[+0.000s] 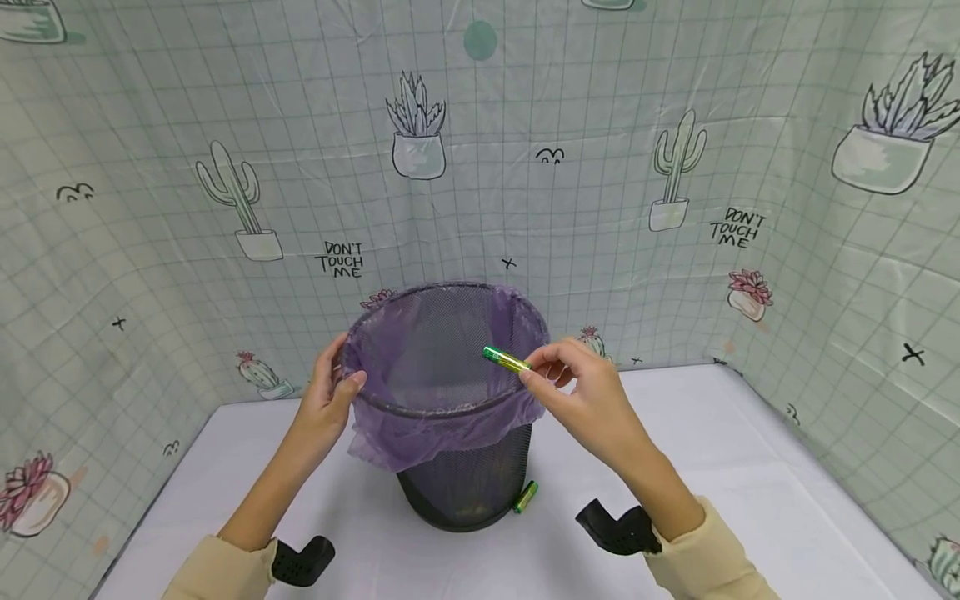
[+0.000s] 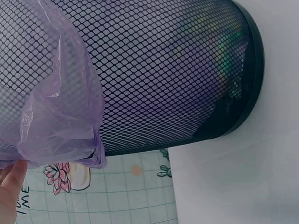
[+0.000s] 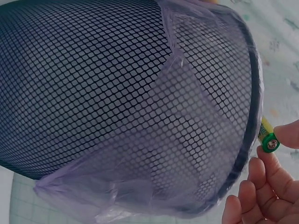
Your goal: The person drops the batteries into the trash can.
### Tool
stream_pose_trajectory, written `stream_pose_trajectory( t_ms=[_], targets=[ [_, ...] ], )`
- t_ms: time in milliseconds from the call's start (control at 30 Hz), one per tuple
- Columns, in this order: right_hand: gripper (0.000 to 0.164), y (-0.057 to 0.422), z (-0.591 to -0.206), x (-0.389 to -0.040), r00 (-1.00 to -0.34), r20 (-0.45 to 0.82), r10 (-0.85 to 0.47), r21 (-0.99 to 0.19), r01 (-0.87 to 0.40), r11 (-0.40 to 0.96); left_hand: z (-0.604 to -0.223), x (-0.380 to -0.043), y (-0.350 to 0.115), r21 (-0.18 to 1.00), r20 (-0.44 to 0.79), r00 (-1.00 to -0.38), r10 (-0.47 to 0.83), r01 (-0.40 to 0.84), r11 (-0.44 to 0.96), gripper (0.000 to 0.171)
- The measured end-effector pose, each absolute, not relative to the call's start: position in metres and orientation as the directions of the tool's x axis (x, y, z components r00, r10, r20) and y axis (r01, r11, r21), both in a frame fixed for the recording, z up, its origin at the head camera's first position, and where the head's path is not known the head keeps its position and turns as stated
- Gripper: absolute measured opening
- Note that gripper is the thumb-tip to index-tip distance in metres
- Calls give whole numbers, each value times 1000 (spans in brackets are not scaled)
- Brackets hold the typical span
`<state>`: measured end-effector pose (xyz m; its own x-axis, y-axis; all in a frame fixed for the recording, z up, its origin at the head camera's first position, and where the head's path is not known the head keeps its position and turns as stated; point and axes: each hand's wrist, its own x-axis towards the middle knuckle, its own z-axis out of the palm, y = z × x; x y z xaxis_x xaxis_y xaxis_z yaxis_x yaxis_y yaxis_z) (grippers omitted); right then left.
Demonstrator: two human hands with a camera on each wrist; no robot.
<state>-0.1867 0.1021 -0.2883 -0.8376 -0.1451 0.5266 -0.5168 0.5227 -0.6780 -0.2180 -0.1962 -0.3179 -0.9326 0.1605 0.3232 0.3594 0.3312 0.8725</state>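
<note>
A black wire-mesh waste bin [image 1: 468, 479] stands in front of me, lined with a thin purple bag [image 1: 442, 442] folded over its rim. My left hand [image 1: 330, 392] grips the rim on the left side, thumb over the edge. Between thumb and fingertips, my right hand [image 1: 585, 392] pinches a green and yellow battery [image 1: 504, 359] over the bin's right rim. One metal end of the battery [image 3: 271, 143] faces the right wrist camera. A second green and yellow battery [image 1: 527, 497] lies on the table beside the bin's base.
White cloth covers the table [image 1: 660, 467]. Behind and at both sides hangs a gridded curtain [image 1: 480, 200] printed with cacti. Through the lower mesh, blurred green and yellow shapes [image 2: 226, 58] show inside the bin.
</note>
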Motion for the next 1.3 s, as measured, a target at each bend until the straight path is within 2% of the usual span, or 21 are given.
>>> stream_pose_trajectory(
  t_ms=[267, 800, 1100, 1300],
  targets=[
    [7, 87, -278, -192, -806, 549, -223, -597, -565, 570, -317, -218, -196, 876, 321, -934, 157, 356, 326, 63],
    [7, 75, -278, -199, -763, 604, -228, -456, -566, 687, -318, -218, -195, 870, 332, -930, 155, 366, 331, 62],
    [9, 67, -270, -204, -785, 547, -291, -376, -541, 753, -317, -217, -197, 867, 332, -928, 167, 370, 333, 62],
    [12, 60, -265, -206, -802, 486, -347, -391, -555, 734, -317, -217, -197, 865, 331, -928, 171, 371, 338, 63]
  ],
)
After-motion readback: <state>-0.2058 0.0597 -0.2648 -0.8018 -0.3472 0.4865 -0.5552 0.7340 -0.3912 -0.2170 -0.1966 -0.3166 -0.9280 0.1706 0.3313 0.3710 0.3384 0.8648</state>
